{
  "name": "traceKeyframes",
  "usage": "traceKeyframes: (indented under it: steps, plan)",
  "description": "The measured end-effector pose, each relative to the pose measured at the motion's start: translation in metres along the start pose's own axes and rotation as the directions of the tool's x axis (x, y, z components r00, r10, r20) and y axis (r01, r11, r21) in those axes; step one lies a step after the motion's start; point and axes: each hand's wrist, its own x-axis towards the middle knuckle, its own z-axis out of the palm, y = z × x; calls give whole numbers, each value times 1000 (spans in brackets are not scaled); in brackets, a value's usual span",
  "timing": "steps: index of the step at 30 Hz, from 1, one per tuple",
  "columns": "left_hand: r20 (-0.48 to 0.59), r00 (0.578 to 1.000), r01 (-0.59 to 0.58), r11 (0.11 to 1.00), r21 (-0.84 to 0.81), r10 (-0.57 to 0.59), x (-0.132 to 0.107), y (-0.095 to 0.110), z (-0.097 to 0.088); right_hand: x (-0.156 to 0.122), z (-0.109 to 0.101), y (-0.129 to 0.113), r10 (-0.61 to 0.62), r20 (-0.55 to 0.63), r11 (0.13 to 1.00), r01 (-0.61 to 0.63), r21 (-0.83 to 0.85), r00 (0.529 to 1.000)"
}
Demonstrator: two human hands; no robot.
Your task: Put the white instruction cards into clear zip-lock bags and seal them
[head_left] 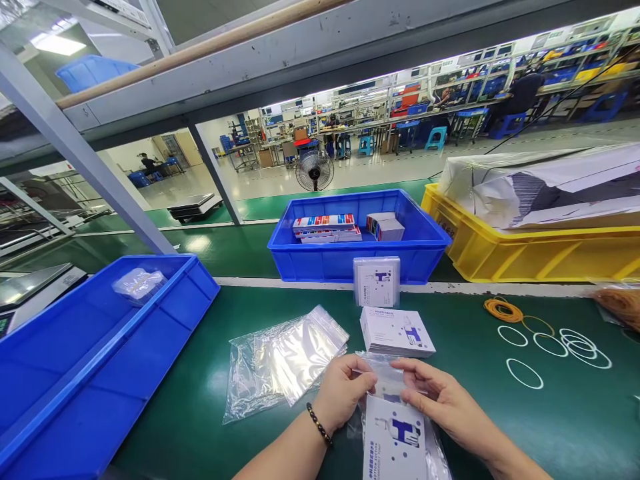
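My left hand [345,392], a beaded bracelet at its wrist, pinches the left edge of a clear plastic bag [384,369] between thumb and fingers. On the bag's right side, my right hand [443,400] holds the other edge with its thumb and fingertips. A white booklet [397,437] with a purple print lies just below my hands, over clear plastic; whether it is inside a bag I cannot tell. Beyond my fingers sits a stack of like booklets [396,331]. A bagged bundle of booklets [377,283] leans upright against the blue bin behind. Flat clear bags [295,353] lie to the left.
A blue bin [320,260] holds printed boxes or cards [325,225]. At left stands another blue bin [165,333] with a bagged bundle [140,285]. White rings [525,373] and orange rubber bands [503,309] lie right, below a yellow crate [540,257].
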Motion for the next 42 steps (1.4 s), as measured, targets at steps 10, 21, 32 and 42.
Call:
traceKeyframes:
  steps: [10,21,32,42]
  plan:
    - [69,995,-73,997,38,70,-3,-3,0,-1,8,-1,-144,-50,980,136,-143,988]
    - [35,978,-210,957,199,208,-6,1,1,-1,12,-2,-225,-55,943,203,-262,973]
    - [89,972,-231,943,240,216,-6,-4,4,-3,16,-1,-313,-11,878,285,-386,950]
    - [-19,860,-402,702,588,509,-1,4,-17,2,0,10,-526,-127,723,363,-589,841]
